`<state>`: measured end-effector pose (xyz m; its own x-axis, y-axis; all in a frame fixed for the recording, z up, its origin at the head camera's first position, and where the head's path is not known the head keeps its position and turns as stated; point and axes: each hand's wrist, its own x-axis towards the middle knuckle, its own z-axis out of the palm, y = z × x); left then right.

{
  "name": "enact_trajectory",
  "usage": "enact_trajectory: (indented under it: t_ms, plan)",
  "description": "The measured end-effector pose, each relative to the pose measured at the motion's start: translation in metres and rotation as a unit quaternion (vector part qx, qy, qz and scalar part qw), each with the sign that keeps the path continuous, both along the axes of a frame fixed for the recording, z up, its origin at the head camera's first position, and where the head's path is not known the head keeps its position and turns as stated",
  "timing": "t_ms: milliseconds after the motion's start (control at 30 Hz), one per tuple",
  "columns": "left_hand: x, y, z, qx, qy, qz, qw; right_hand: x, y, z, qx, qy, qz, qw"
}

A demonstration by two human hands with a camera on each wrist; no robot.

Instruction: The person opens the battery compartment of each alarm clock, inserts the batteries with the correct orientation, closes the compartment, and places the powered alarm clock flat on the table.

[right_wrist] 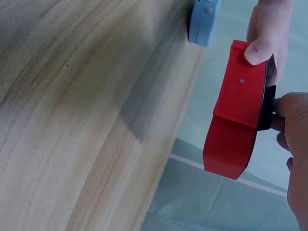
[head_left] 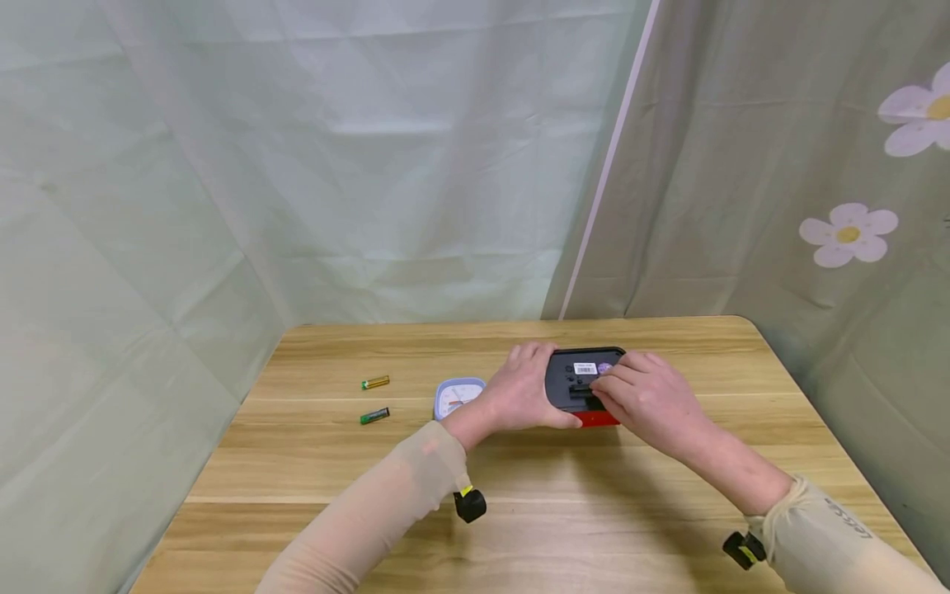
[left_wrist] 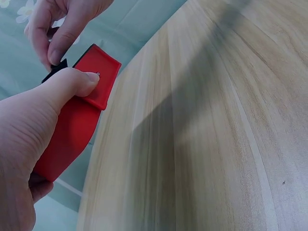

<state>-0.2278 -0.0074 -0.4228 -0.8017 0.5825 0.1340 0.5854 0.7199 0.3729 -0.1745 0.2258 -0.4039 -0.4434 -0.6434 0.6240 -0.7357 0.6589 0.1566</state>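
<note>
Left hand (head_left: 519, 392) is gripping this red-and-black gadget (right_wrist: 236, 103) over the table (head_left: 534, 520), nearer the far edge, while the right hand (head_left: 653, 406) is pinching a black flap (right_wrist: 266, 114) at its back.

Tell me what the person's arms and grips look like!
The left sleeve and right sleeve are pale beige; the right one is gathered at its end and has dark lettering. Near the wrists sit a left gadget and right gadget, small and black with yellow marks. The left grip and right grip wear no gloves.

Forearms (head_left: 745, 477) angle inward, left grip (head_left: 522, 393) clasping, right grip (head_left: 649, 400) pinching.
</note>
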Motion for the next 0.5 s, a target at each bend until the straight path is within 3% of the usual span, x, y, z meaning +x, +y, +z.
enact_trajectory:
  t_ms: [200, 500]
  plan:
    - [0.000, 0.001, -0.002, -0.006, 0.000, -0.002, 1.0000, 0.002, 0.005, -0.002, -0.006, 0.001, 0.004, 1.000]
    - [0.002, 0.005, -0.011, -0.022, -0.040, 0.006, 0.9989, 0.008, 0.019, -0.007, -0.019, -0.003, 0.004, 1.000]
